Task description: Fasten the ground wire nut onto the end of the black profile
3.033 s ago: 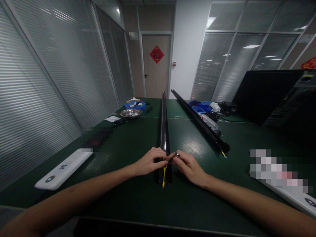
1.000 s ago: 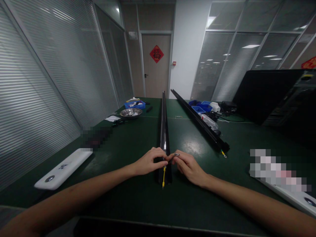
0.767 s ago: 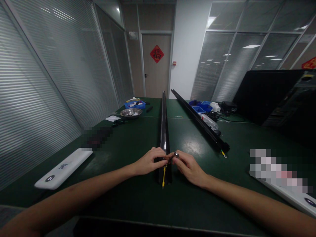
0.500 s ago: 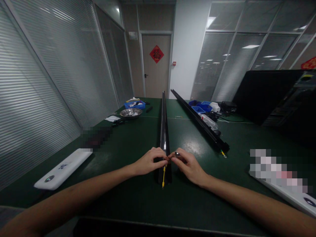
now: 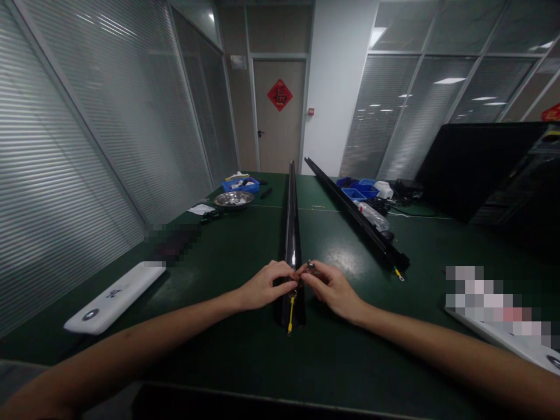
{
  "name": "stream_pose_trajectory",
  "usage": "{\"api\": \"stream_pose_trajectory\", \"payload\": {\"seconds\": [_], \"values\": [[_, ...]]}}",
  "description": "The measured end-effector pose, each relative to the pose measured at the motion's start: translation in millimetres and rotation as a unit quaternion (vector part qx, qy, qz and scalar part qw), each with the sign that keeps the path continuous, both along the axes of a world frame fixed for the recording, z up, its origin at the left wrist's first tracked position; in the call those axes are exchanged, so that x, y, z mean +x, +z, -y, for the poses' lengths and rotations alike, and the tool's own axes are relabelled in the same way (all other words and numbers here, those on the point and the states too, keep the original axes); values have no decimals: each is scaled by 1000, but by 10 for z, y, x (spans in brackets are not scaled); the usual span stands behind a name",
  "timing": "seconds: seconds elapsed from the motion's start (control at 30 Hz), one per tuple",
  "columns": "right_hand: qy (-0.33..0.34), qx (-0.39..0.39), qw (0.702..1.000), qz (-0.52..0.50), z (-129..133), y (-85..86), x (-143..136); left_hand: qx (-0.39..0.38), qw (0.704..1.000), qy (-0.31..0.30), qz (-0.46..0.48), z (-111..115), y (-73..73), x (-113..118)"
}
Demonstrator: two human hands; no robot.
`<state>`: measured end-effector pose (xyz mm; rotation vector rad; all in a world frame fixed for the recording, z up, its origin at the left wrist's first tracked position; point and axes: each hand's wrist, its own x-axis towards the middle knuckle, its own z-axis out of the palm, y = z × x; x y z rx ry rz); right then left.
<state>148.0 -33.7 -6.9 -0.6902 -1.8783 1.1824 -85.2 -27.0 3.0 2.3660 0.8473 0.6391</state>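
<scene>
Two-handed reach to the near part of the black rail (image 5: 292,221), long axis near to far on the green worktop (image 5: 236,251). Left hand (image 5: 262,287) in from the left, thumb and fingers narrow at the rail; exact grip hidden. Right hand (image 5: 335,290) in from the right, fingertips close to the left ones; any held part too small to tell. Yellow wire (image 5: 291,318) lengthwise along the rail, on the near side of both hands, far end closer to the left hand.
</scene>
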Motion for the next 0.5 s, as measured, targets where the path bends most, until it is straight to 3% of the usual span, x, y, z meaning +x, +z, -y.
{"api": "stream_pose_trajectory", "payload": {"seconds": [0.5], "values": [[-20, 72, 997, 20, -16, -78, -24, 2, 1000, -10, -5, 11, 18, 3]]}}
